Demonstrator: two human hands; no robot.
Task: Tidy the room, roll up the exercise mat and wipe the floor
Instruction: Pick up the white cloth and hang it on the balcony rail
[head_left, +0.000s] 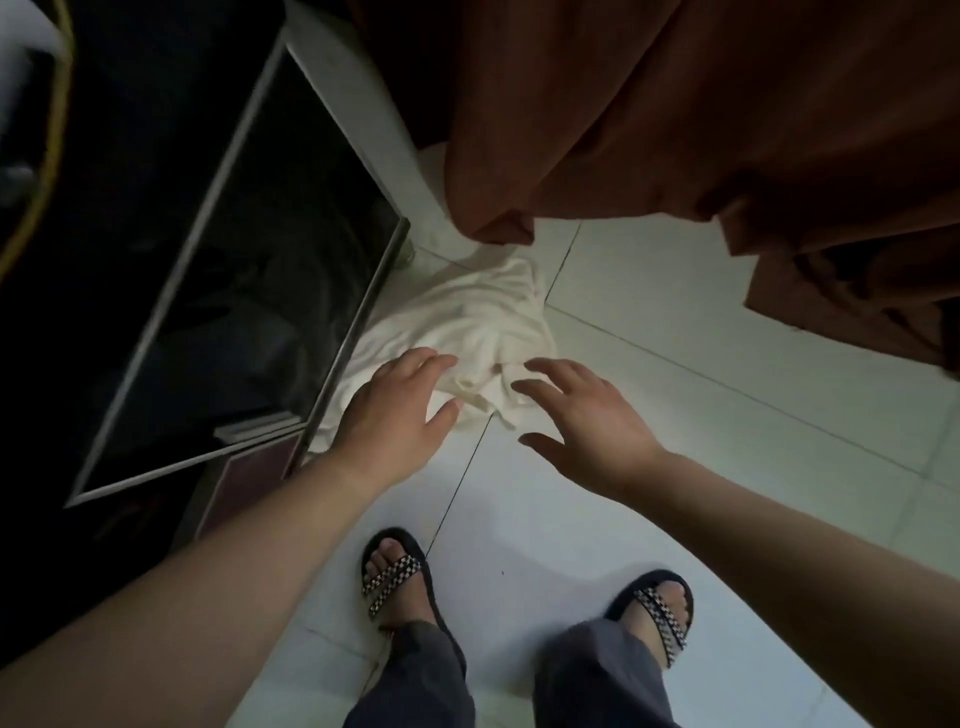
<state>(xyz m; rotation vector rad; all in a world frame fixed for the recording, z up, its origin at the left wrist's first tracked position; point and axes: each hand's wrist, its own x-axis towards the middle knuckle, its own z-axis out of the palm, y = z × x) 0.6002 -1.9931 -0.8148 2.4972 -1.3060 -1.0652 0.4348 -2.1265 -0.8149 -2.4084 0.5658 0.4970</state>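
Head view: left hand and right hand, fingers spread and loosely bent, gripping nothing. The fingertips overlap the near edge of one white cloth; contact cannot be told. The cloth lies crumpled on the tiled floor at frame centre, beside one glass-fronted cabinet. Two sandals are at the bottom.

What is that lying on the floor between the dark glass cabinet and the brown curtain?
A crumpled white cloth lies there on the tiled floor, in the head view. Left hand and right hand reach toward it, fingers spread.
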